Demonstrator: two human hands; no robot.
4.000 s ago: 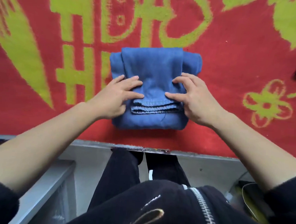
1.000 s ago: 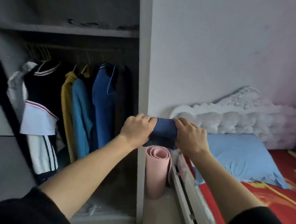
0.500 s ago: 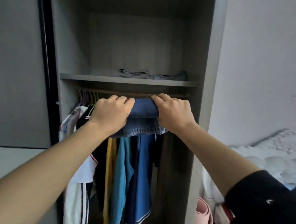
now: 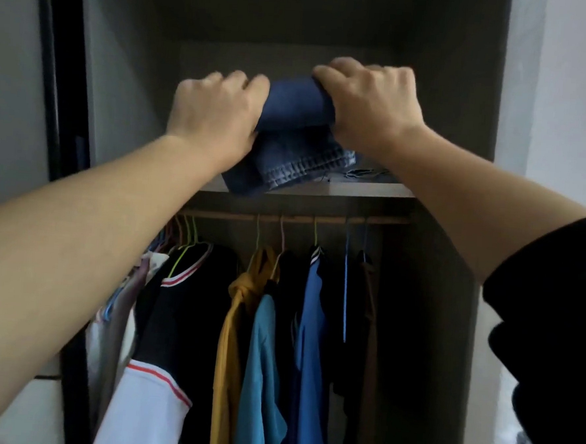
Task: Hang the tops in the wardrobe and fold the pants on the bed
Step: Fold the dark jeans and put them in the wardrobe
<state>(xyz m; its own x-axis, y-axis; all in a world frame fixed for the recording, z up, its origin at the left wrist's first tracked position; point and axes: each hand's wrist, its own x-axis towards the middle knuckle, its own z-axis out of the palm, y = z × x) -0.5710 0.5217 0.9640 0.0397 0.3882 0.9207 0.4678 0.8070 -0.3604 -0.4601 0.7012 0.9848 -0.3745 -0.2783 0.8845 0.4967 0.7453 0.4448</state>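
The left hand point(image 4: 216, 114) and right hand point(image 4: 371, 103) both grip the folded jeans point(image 4: 295, 136), fingers curled tight over the top fold, one hand at each end. Between the two sets of fingers the dark denim shows as a thick roll; below them the stitched hems hang down and the lowest edge sits at the front lip of the shelf point(image 4: 365, 189) — whether it rests there or only touches I cannot tell. Just right of the right hand's wrist, something small and crumpled lies on the shelf. Under the fingers runs the rail point(image 4: 329, 219), with tops point(image 4: 267, 340) on hangers — black, mustard, teal, blue.
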